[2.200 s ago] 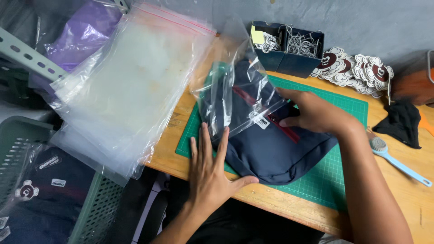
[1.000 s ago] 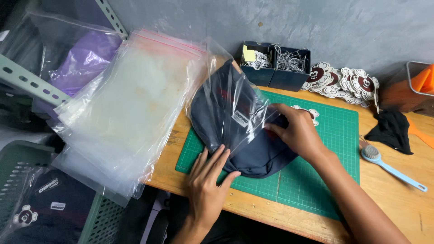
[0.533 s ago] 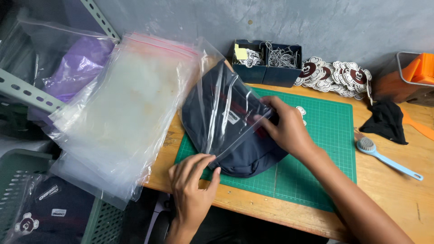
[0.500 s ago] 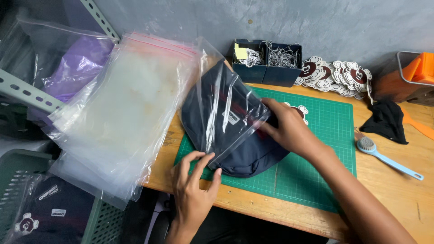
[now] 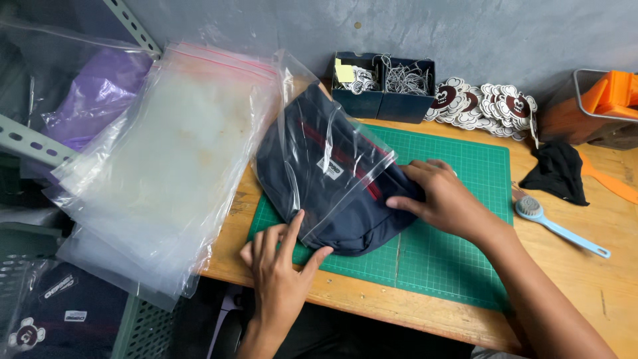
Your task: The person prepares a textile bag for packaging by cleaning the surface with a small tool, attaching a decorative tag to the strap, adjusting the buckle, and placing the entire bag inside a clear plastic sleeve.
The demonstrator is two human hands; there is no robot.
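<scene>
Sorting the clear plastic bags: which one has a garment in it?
The clear zip bag on the green cutting mat, holding dark navy cloth; the stacked bags beside it look empty.
</scene>
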